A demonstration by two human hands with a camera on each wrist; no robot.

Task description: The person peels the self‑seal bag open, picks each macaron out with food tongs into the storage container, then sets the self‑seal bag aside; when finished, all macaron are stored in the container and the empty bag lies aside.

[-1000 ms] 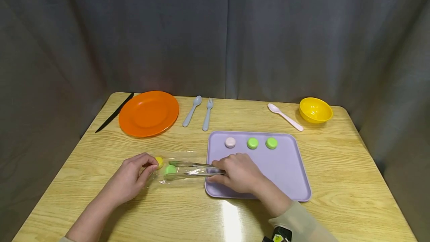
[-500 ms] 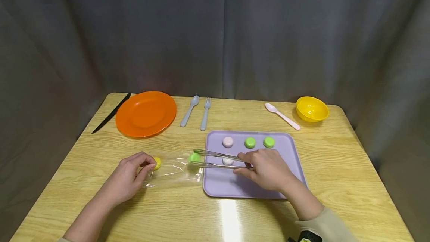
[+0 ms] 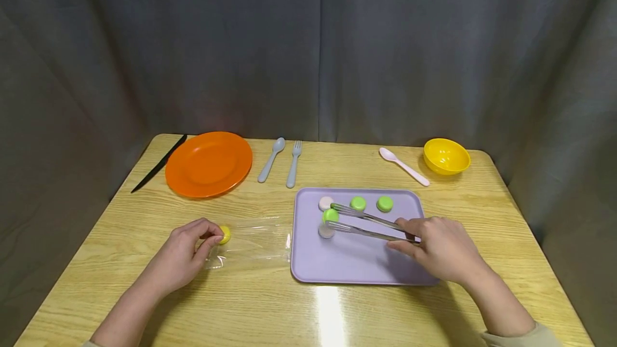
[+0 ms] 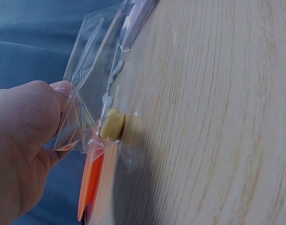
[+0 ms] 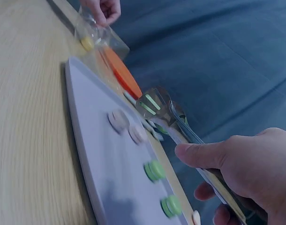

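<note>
My left hand [image 3: 188,253] pinches the edge of a clear plastic bag [image 3: 260,242] that lies left of the tray. Inside the bag, by the fingers, is a yellow macaron [image 4: 112,124]. My right hand [image 3: 445,248] holds metal tongs [image 3: 368,217], which clasp a bright green macaron [image 3: 330,215] above the left part of the lavender tray [image 3: 366,272]. In the right wrist view the slotted head of the tongs [image 5: 152,103] mostly hides that macaron. On the tray sit a pink macaron [image 3: 325,203], a whitish one [image 3: 326,231] and two green macarons [image 3: 384,204].
Behind the bag lie an orange plate [image 3: 209,165], a black knife [image 3: 159,164], a grey spoon [image 3: 272,159] and a grey fork [image 3: 294,164]. A pink spoon [image 3: 405,166] and a yellow bowl [image 3: 446,157] stand at the back right. A dark curtain [image 3: 308,52] hangs behind the table.
The right hand has drawn the tongs and the green macaron rightward out of the bag and over the tray. My left hand still pinches the bag, with the yellow macaron inside.
</note>
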